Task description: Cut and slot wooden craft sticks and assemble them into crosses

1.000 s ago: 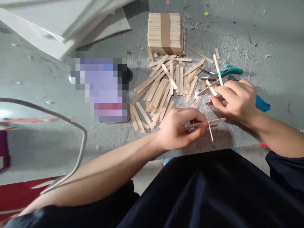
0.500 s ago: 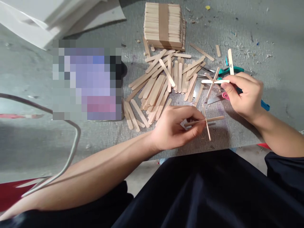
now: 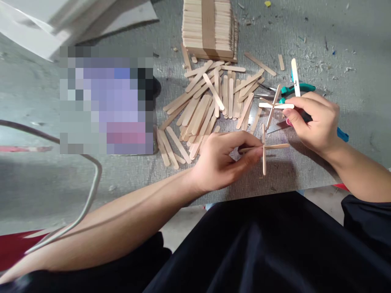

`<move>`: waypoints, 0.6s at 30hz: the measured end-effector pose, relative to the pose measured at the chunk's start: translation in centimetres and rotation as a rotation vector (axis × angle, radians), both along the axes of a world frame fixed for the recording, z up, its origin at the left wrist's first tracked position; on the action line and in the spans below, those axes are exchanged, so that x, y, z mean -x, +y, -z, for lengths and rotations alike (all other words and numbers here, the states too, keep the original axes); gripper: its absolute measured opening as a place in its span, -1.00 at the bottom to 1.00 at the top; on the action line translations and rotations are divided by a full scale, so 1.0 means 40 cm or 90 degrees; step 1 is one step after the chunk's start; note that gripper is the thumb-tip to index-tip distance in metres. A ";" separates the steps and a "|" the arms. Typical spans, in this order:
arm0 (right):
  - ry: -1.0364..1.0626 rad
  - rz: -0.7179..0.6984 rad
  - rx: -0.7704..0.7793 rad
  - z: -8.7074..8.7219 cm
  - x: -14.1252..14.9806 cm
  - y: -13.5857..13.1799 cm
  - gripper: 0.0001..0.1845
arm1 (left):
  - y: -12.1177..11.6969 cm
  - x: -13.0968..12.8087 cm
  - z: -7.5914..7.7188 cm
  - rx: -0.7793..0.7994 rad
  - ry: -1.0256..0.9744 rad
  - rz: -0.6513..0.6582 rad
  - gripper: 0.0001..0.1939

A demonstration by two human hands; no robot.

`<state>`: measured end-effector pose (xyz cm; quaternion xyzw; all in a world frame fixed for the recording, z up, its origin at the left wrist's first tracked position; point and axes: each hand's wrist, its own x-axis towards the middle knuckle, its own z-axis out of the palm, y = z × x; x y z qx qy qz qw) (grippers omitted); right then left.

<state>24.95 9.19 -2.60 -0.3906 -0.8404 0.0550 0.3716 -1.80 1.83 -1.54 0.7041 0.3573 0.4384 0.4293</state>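
Observation:
My left hand (image 3: 224,162) pinches a cross made of wooden craft sticks (image 3: 264,162) between thumb and fingers, above the table near its front edge. Part of one stick is hidden by the fingers. My right hand (image 3: 316,120) is closed on one end of a second crossed piece of craft sticks (image 3: 276,106), whose arms spread out to the left. Another craft stick (image 3: 295,75) rises behind the right fingers; whether they hold it I cannot tell. Under and behind this hand lie teal-handled scissors (image 3: 301,88) and a metal blade (image 3: 276,126) with a pink part, both partly covered.
Loose craft sticks (image 3: 200,116) lie heaped left of the crosses. Behind them stands a banded bundle of sticks (image 3: 192,30). A blurred-out object (image 3: 116,97), white sheets (image 3: 116,24) and a grey cable (image 3: 97,183) are on the left. Scraps litter the grey table (image 3: 360,106).
The cross in my left hand has turned, so its crosswise stick now stands nearly vertical in view and shows more of its flat side. My right hand has barely moved. The view has shifted slightly.

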 end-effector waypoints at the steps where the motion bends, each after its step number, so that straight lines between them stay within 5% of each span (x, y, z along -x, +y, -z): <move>1: -0.004 -0.001 -0.005 -0.001 0.001 -0.002 -0.74 | -0.001 -0.001 0.001 -0.004 0.007 -0.013 -0.89; 12: -0.051 -0.032 0.002 -0.014 -0.012 -0.012 -0.75 | -0.005 -0.003 0.009 -0.012 0.041 -0.075 -0.93; 18: -0.079 -0.004 0.065 -0.046 -0.013 -0.032 -0.78 | -0.014 -0.003 0.004 0.067 0.055 -0.085 -0.92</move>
